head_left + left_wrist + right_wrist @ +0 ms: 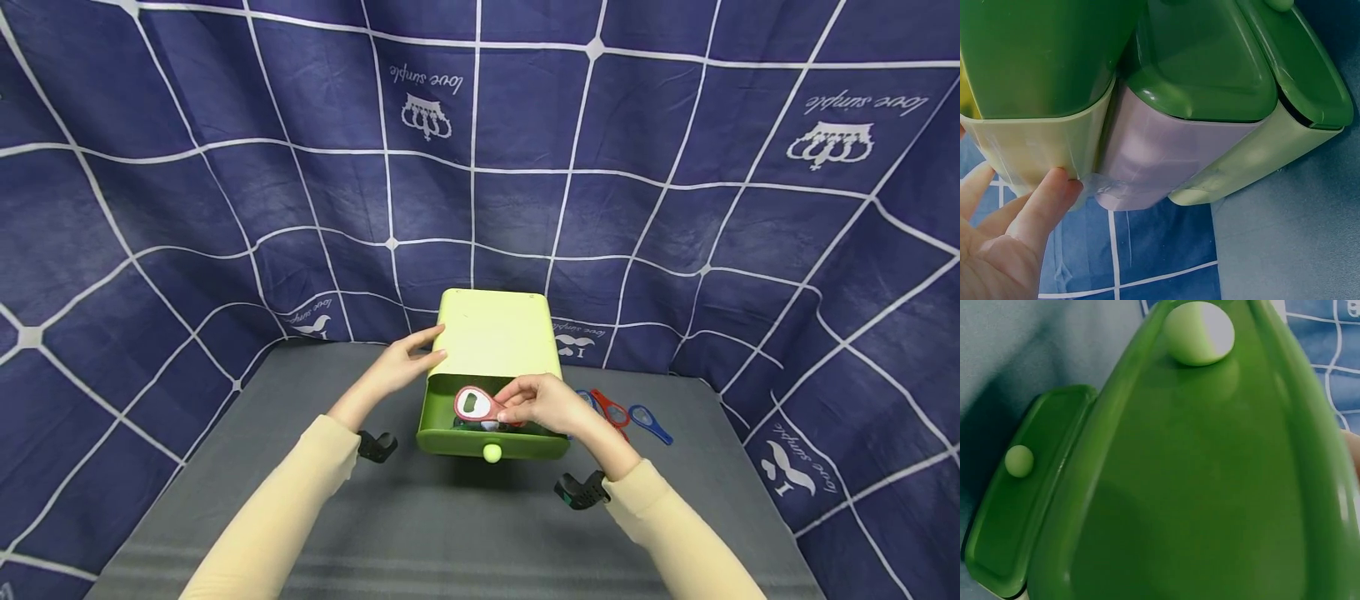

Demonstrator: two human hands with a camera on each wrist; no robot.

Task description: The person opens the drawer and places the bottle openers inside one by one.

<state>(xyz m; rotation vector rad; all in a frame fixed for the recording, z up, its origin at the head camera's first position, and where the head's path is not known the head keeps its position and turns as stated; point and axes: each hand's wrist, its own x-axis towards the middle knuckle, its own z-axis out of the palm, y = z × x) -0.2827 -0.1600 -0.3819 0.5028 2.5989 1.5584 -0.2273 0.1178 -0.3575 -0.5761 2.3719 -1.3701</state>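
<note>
right hand [542, 402]: pinches bottle opener [482, 406] | left hand [399, 365]: spread, touching box [497, 333]

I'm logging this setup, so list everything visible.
Drawer unit: one, lime and lilac, central
Drawers: three, green, in unit, top open
Knobs: at least two, light green, drawer fronts
Held tool: one, red and white, over drawer
Other tools: several, red or blue, beside unit
Contents: count unclear, mostly dark, drawer
Table: one, grey, underneath
Cloth: count unclear, blue, behind
Wrist devices: two, black, wrists
Sleeves: two, cream, forearms
Left hand: one, touching unit
Right hand: one, holding tool
</note>
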